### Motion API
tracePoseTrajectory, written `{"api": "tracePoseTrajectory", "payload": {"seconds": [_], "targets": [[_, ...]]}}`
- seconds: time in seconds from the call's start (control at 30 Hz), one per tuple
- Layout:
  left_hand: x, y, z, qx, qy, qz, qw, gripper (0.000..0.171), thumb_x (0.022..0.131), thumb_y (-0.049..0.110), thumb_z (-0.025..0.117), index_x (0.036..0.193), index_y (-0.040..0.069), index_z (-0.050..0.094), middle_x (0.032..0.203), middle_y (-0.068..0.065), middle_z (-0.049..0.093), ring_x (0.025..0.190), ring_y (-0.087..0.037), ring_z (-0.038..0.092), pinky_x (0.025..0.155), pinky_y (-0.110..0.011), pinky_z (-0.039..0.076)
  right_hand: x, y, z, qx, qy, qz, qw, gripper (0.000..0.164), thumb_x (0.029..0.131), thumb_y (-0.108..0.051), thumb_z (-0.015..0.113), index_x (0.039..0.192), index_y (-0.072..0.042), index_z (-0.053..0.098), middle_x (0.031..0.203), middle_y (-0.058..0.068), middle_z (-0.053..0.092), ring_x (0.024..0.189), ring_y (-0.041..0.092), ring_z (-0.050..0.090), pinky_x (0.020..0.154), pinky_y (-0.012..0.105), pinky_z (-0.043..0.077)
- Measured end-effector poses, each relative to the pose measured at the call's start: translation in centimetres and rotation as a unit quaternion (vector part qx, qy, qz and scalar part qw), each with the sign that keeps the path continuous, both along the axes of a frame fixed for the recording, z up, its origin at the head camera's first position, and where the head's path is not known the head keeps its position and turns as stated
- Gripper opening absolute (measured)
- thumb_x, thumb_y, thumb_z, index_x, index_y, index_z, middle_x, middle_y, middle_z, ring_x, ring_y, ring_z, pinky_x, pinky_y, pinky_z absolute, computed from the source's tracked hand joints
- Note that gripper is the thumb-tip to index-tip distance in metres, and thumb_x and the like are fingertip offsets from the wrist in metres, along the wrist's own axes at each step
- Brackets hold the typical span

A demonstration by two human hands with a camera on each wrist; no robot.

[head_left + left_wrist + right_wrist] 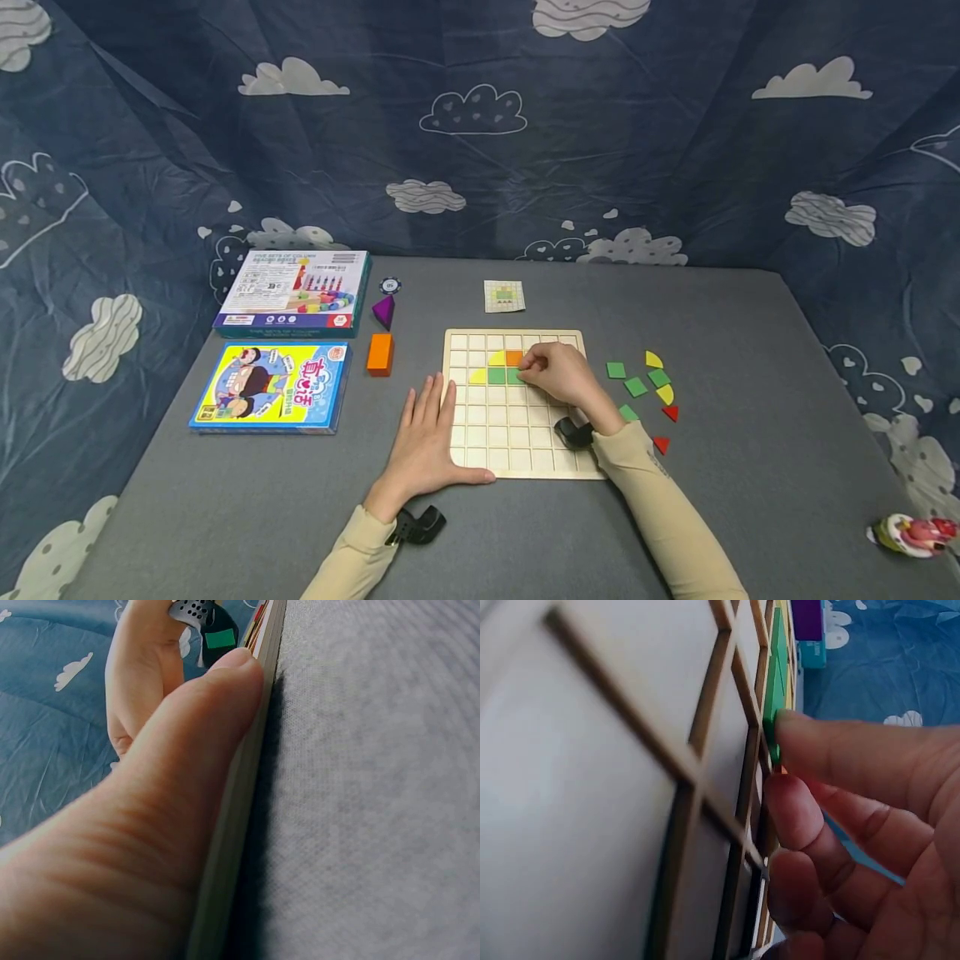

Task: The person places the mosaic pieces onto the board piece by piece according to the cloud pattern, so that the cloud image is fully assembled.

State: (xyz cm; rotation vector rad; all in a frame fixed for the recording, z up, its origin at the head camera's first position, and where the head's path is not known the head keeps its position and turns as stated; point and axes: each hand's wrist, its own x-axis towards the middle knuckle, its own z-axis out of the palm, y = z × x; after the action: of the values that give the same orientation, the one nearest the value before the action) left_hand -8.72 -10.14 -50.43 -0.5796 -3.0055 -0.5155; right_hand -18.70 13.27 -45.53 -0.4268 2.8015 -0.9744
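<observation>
A wooden grid board (525, 461) lies on the table. My left hand (427, 437) rests spread at its lower left corner, fingers along the left side and thumb (217, 694) against the front edge. Over the upper middle cells, my right hand (562, 375) pinches a green square tile (775, 682) between thumb and fingers, at its cell. Left of that tile sit another green square (497, 377) and a yellow quarter-circle tile (478, 377). One row up are a second yellow quarter-circle (497, 358) and an orange square (513, 357). The fingers partly hide nearby cells.
Loose green (636, 387), yellow (665, 394) and red tiles (661, 445) lie right of the board. A pattern card (504, 296) lies behind it. Leftward are two boxes (270, 387), an orange block (380, 355), a purple block (384, 312) and a round chip (390, 286). A figurine (911, 535) stands far right.
</observation>
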Motion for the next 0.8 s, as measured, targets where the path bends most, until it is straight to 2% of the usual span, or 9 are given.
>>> {"api": "tracePoseTrajectory", "payload": {"seconds": [0.13,0.27,0.53,0.7,0.8], "targets": [[0.0,0.0,-0.1,0.008,0.002,-0.002,1.0000,0.135,0.057,0.084,0.061,0.150,-0.003,0.015,0.155,-0.022,0.008,0.143,-0.032,0.002,0.112,-0.050,0.001,0.2,0.8,-0.2,-0.025,-0.006,0.016,1.000,0.007,0.082,-0.015,0.074,0.085,-0.010,0.071,0.069,-0.003,0.058,0.064,0.014,0.050,0.062,0.031,0.039],[0.0,0.0,-0.1,0.015,0.009,-0.004,0.9998,0.135,0.057,0.084,0.062,0.150,-0.003,0.016,0.155,-0.023,0.009,0.142,-0.033,0.003,0.112,-0.051,0.002,0.4,2.2,-0.4,-0.056,-0.002,0.007,0.998,0.008,0.084,-0.016,0.073,0.088,-0.009,0.073,0.070,-0.002,0.059,0.061,0.015,0.049,0.058,0.030,0.038],[0.0,-0.1,-0.3,0.027,0.012,-0.007,0.9995,0.135,0.057,0.083,0.064,0.150,-0.003,0.016,0.155,-0.023,0.009,0.142,-0.034,0.003,0.111,-0.051,0.002,0.4,6.1,0.0,-0.064,0.043,-0.052,0.996,0.012,0.086,-0.016,0.071,0.088,-0.004,0.072,0.066,0.001,0.057,0.055,0.017,0.044,0.049,0.029,0.033],[0.0,-0.1,-0.3,0.033,0.014,-0.011,0.9993,0.135,0.057,0.083,0.064,0.149,-0.004,0.017,0.154,-0.024,0.009,0.142,-0.035,0.003,0.111,-0.052,0.002,0.4,8.6,-0.4,-0.051,0.081,-0.102,0.990,0.013,0.086,-0.019,0.070,0.087,-0.006,0.071,0.066,0.001,0.059,0.053,0.018,0.046,0.043,0.040,0.039],[0.0,-0.1,-0.3,0.035,0.015,-0.011,0.9992,0.135,0.057,0.082,0.064,0.149,-0.004,0.017,0.154,-0.024,0.009,0.142,-0.035,0.003,0.111,-0.052,0.002,0.5,9.9,-0.4,-0.032,0.081,-0.120,0.989,0.015,0.086,-0.020,0.071,0.088,-0.006,0.071,0.069,0.002,0.060,0.056,0.018,0.048,0.045,0.039,0.040]]}}
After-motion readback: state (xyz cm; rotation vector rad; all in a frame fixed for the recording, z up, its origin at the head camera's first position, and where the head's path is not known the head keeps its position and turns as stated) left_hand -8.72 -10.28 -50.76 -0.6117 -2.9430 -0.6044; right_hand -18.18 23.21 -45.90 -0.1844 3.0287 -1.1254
